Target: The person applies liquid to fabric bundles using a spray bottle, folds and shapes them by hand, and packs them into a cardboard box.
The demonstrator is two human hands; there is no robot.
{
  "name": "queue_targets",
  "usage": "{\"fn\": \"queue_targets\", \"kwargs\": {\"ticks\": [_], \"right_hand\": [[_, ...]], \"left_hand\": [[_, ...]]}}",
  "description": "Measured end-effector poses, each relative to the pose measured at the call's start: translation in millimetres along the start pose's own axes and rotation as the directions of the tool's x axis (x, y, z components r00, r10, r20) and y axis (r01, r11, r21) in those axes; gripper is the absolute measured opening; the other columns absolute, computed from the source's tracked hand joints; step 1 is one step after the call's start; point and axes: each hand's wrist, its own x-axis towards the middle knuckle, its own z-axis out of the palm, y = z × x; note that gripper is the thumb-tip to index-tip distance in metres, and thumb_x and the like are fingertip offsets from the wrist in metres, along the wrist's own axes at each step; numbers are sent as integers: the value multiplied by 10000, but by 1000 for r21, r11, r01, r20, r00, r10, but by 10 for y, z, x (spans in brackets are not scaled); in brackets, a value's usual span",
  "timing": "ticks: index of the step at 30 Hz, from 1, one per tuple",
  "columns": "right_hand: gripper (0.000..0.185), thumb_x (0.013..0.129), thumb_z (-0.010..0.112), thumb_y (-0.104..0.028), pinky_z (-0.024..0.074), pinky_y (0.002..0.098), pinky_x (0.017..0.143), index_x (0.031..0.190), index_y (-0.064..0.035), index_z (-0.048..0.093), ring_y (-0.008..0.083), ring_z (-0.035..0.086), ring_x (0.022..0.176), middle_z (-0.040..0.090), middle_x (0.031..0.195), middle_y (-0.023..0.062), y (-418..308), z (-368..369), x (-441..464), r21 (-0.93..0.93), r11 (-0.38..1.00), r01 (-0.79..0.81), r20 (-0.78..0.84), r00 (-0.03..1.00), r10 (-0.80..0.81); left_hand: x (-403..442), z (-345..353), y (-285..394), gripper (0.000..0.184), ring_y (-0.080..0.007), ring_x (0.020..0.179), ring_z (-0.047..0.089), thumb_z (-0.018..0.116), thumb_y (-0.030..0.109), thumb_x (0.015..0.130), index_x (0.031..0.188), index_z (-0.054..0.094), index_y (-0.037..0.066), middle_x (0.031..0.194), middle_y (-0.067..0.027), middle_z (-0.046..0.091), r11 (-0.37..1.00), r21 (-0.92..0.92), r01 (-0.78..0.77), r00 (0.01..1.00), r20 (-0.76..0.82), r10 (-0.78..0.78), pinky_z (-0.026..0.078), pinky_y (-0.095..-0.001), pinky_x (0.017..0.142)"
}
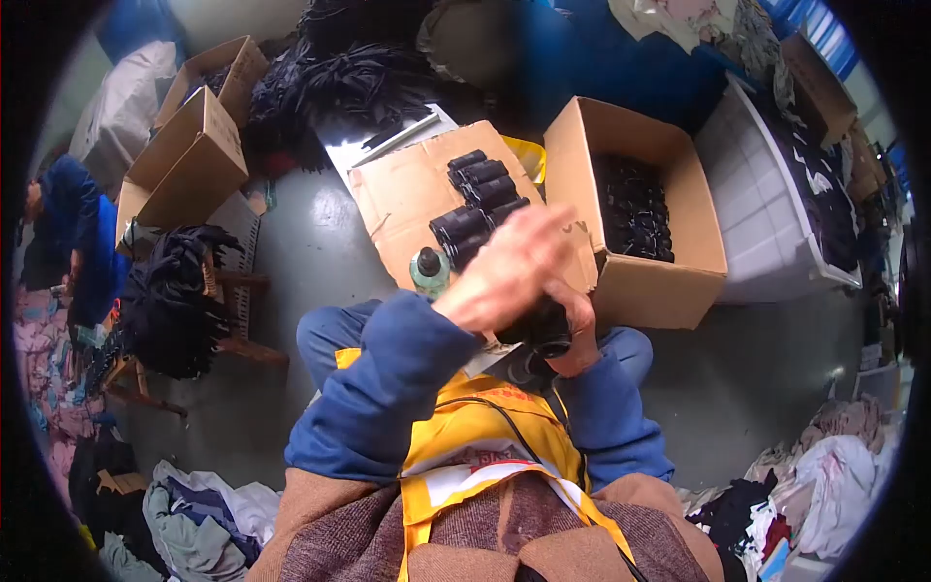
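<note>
My left hand (pixel 509 267) crosses over toward the right, blurred by motion, above the black rolls. Beneath it my right hand (pixel 580 328) is curled round a black roll (pixel 550 330), near my lap. Several black rolls (pixel 482 182) lie in small groups on a flat piece of cardboard (pixel 393 209). A bottle (pixel 430 273) with a dark cap stands at the cardboard's near edge, beside my sleeve. The open carton (pixel 669 286) on the right holds rows of black bundles (pixel 632 209).
A white bin (pixel 766 213) with dark cloth stands right of the carton. Open boxes (pixel 184 160) and a wooden stool (pixel 238 278) with black strips are at the left. Black strips (pixel 339 87) are heaped behind the cardboard. A person in blue (pixel 73 223) is at far left.
</note>
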Motion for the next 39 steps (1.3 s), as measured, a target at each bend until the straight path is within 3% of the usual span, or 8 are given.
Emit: {"fn": "queue_targets", "kwargs": {"ticks": [1,6,8,11,13,16,22,39], "right_hand": [[399,693,734,5,496,325,821,1062,-51,593,237,628,948,640,1022,101,-31,-18,-9,67,996,-52,-3,999,52],[395,699,729,-10,478,340,844,1068,-52,593,242,625,940,645,998,84,118,131,-54,275,952,-137,-93,981,168],[383,711,724,-36,461,358,855,1072,-40,596,251,622,922,647,978,68,-170,281,56,263,964,-39,-157,984,82],[435,585,772,-110,462,387,731,988,-47,623,321,624,809,643,861,112,-429,129,314,-400,757,517,195,855,-481],[336,616,720,-35,472,371,739,937,-58,623,291,609,813,642,869,101,-446,144,430,-405,829,386,130,922,-365],[363,603,744,-19,474,376,738,933,-74,605,303,607,828,631,868,90,-277,91,571,-515,785,344,59,928,-368],[385,599,755,-43,453,381,719,939,-94,580,286,606,803,609,832,72,97,278,709,-583,741,333,120,937,-327],[342,636,728,-99,425,379,731,937,-91,567,246,611,790,595,801,63,348,416,796,-536,805,255,113,966,-232]], "left_hand": [[6,-42,-14,516,-296,1246,423,402,400,975,1324,446,22,1351,-174,426,954,-278,114,986,-88,-144,332,-367,1050],[-132,76,181,511,-376,1281,371,517,336,896,1319,459,56,1357,-217,396,912,394,-111,989,-49,142,309,-423,1069],[-112,81,176,481,-419,1289,345,520,291,881,1319,480,95,1380,-239,365,912,409,-5,999,-34,21,292,-464,1078],[112,-270,58,493,-404,1254,389,447,427,952,1250,520,41,1280,-231,476,981,178,-73,934,-332,130,326,-452,1037],[157,-461,47,526,-355,1135,502,421,468,967,1169,573,6,1210,-221,532,985,-173,1,870,-486,-86,393,-398,963],[28,-657,-145,540,-312,1030,568,438,482,963,1148,582,-5,1127,-194,582,997,2,74,762,-645,-56,431,-389,899],[-160,-385,-720,394,-388,974,565,441,368,971,1127,568,29,1046,-218,581,922,59,382,782,-553,-288,429,-432,865],[-117,-223,-830,495,-371,1071,556,344,421,1003,1202,516,2,1100,-250,591,904,-85,418,744,-540,-394,414,-403,922]]}}
